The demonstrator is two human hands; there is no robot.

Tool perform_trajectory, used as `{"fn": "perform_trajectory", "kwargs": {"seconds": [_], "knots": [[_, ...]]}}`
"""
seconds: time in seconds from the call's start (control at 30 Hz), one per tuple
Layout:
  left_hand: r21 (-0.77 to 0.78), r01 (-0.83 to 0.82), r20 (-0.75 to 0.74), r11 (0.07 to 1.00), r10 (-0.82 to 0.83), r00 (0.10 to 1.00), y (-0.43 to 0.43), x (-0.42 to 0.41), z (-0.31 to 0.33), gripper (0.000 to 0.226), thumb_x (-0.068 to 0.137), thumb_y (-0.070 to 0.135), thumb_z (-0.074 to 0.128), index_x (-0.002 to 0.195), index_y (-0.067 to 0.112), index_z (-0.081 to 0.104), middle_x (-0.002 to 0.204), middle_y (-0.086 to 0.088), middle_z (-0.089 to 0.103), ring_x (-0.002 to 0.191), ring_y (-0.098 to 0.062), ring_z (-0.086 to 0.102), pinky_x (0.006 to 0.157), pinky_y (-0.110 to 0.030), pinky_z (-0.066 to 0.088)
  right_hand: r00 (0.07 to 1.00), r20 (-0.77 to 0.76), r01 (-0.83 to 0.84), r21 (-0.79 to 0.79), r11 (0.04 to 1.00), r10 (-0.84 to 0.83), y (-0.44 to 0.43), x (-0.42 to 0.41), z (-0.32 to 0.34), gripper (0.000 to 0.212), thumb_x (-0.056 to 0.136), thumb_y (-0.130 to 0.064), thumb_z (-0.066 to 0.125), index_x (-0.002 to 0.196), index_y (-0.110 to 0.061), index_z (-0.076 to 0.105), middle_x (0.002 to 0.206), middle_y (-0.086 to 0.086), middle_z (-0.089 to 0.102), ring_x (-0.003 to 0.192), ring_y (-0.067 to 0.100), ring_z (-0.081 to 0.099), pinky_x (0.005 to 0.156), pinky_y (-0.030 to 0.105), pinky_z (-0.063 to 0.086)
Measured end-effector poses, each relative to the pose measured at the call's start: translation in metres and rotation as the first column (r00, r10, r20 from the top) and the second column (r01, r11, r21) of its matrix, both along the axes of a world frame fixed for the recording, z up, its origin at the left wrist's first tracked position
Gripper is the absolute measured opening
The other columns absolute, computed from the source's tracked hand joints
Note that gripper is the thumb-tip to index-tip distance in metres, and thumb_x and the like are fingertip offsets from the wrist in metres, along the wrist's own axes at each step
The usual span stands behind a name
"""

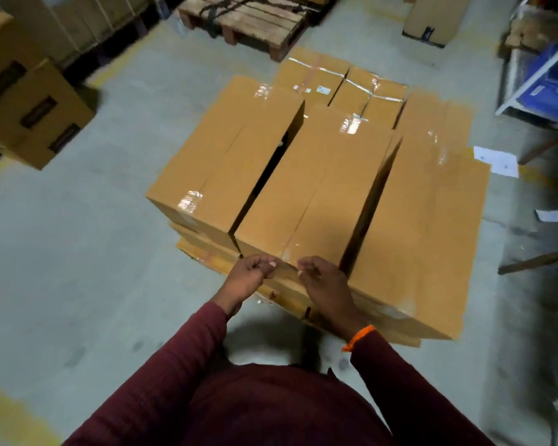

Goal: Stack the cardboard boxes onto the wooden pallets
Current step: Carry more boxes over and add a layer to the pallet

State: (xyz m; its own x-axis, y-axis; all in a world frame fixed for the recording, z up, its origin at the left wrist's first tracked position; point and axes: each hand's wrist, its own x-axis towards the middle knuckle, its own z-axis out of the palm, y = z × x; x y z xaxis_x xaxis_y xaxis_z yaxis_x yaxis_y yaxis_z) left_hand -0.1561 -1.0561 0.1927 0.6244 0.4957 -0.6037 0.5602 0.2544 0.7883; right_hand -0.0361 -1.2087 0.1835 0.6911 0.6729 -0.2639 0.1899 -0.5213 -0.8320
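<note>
Maroon sleeves [181,375] fill the bottom of the view, nearest to me, and both arms reach forward over the grey concrete floor [78,259] to a low stack of cardboard boxes [426,226] standing in the middle of the room. Three long boxes lie side by side on top, with dark gaps between them, and two smaller taped boxes [342,88] sit behind them. Whatever the stack rests on is hidden under it. An empty wooden pallet [258,24] lies well beyond, near the far wall, and more cartons [29,114] sit off to the left. A blue and white rack [545,78] stands at the right edge. On the middle box [313,191], at its near edge, the left hand [248,278] rests with fingers curled in, pressed against the cardboard at the corner. Beside it, the right hand [326,284] touches the same edge, fingers bent and loosely together; neither hand wraps round the box. An orange band [358,338] circles the right wrist.
</note>
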Motion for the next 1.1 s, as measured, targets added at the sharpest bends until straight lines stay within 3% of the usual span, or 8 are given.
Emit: {"fn": "perform_trajectory", "kwargs": {"seconds": [0.07, 0.17, 0.33, 0.5, 0.57, 0.7, 0.83, 1.1], "knots": [[0.004, -0.031, 0.011, 1.0, 0.031, 0.999, 0.036, -0.023, 0.0, 0.022, 0.101, 0.018, 0.06, 0.119, 0.014, 0.072, 0.11, -0.002, 0.073, 0.095, -0.012, 0.066, 0.072, -0.013, 0.049, 0.997, 0.017, -0.08, 0.005, 0.997, 0.08, 0.044, -0.019, -0.001, 0.022, 0.091, -0.012, 0.066, 0.11, -0.022, 0.074, 0.101, -0.012, 0.073, 0.096, -0.005, 0.065, 0.081, 0.009, 0.047], [-0.007, -0.095, 0.009, 0.995, 0.095, 0.995, 0.103, -0.064, -0.001, 0.019, 0.1, 0.021, 0.062, 0.115, 0.018, 0.072, 0.114, -0.006, 0.074, 0.101, -0.019, 0.068, 0.083, -0.029, 0.049, 0.99, 0.061, -0.129, 0.026, 0.991, 0.128, 0.122, -0.049, -0.002, 0.018, 0.092, -0.012, 0.068, 0.106, -0.021, 0.074, 0.094, -0.016, 0.071, 0.09, -0.013, 0.063, 0.075, 0.001, 0.042], [-0.001, -0.22, 0.026, 0.976, 0.22, 0.975, 0.23, -0.152, 0.007, 0.013, 0.1, 0.024, 0.062, 0.108, 0.023, 0.071, 0.119, -0.004, 0.073, 0.102, -0.017, 0.067, 0.085, -0.029, 0.048, 0.982, 0.007, -0.19, 0.002, 0.982, 0.19, 0.261, -0.11, -0.002, 0.019, 0.092, -0.013, 0.067, 0.107, -0.024, 0.074, 0.09, -0.022, 0.068, 0.082, -0.017, 0.062, 0.072, 0.009, 0.045], [-0.022, -0.375, -0.014, 0.927, 0.375, 0.927, 0.329, -0.239, 0.017, 0.014, 0.1, 0.023, 0.061, 0.109, 0.019, 0.071, 0.118, -0.002, 0.073, 0.098, -0.014, 0.067, 0.081, -0.027, 0.047, 0.957, -0.028, -0.289, 0.017, 0.957, 0.29, 0.371, -0.177, 0.011, 0.019, 0.095, -0.014, 0.066, 0.112, -0.017, 0.075, 0.101, -0.007, 0.073, 0.09, -0.001, 0.066, 0.075, 0.004, 0.043], [-0.036, -0.431, -0.009, 0.902, 0.431, 0.902, 0.365, -0.259, 0.018, 0.016, 0.1, 0.023, 0.061, 0.111, 0.018, 0.071, 0.118, -0.002, 0.073, 0.101, -0.015, 0.068, 0.083, -0.027, 0.048, 0.926, -0.078, -0.368, 0.018, 0.93, 0.368, 0.409, -0.193, 0.015, 0.018, 0.096, -0.015, 0.066, 0.112, -0.017, 0.074, 0.101, -0.01, 0.072, 0.09, -0.004, 0.066, 0.076, 0.002, 0.043], [-0.08, -0.508, 0.012, 0.858, 0.51, 0.86, 0.434, -0.277, 0.013, 0.019, 0.098, 0.024, 0.063, 0.113, 0.018, 0.071, 0.118, -0.001, 0.074, 0.107, -0.019, 0.069, 0.083, -0.027, 0.049, 0.91, -0.093, -0.406, -0.008, 0.914, 0.404, 0.487, -0.201, 0.0, 0.014, 0.093, -0.015, 0.071, 0.106, -0.018, 0.076, 0.093, -0.012, 0.073, 0.083, -0.01, 0.065, 0.077, 0.013, 0.048], [-0.113, -0.518, 0.029, 0.848, 0.524, 0.851, 0.514, -0.281, 0.007, 0.023, 0.098, 0.023, 0.063, 0.118, 0.014, 0.071, 0.117, -0.002, 0.074, 0.105, -0.019, 0.071, 0.074, -0.019, 0.051, 0.921, -0.068, -0.385, -0.002, 0.923, 0.384, 0.579, -0.204, -0.018, 0.013, 0.092, -0.016, 0.073, 0.104, -0.016, 0.077, 0.093, -0.007, 0.076, 0.086, -0.001, 0.069, 0.082, 0.022, 0.053], [-0.067, -0.58, -0.002, 0.812, 0.581, 0.814, 0.744, -0.306, 0.032, 0.021, 0.099, 0.025, 0.061, 0.116, 0.018, 0.071, 0.117, 0.002, 0.075, 0.108, -0.017, 0.07, 0.089, -0.03, 0.05, 0.935, -0.147, -0.325, 0.019, 0.946, 0.324, 0.827, -0.215, -0.018, 0.011, 0.092, -0.021, 0.072, 0.103, -0.022, 0.077, 0.093, -0.007, 0.077, 0.09, 0.008, 0.071, 0.088, 0.039, 0.057]]}}
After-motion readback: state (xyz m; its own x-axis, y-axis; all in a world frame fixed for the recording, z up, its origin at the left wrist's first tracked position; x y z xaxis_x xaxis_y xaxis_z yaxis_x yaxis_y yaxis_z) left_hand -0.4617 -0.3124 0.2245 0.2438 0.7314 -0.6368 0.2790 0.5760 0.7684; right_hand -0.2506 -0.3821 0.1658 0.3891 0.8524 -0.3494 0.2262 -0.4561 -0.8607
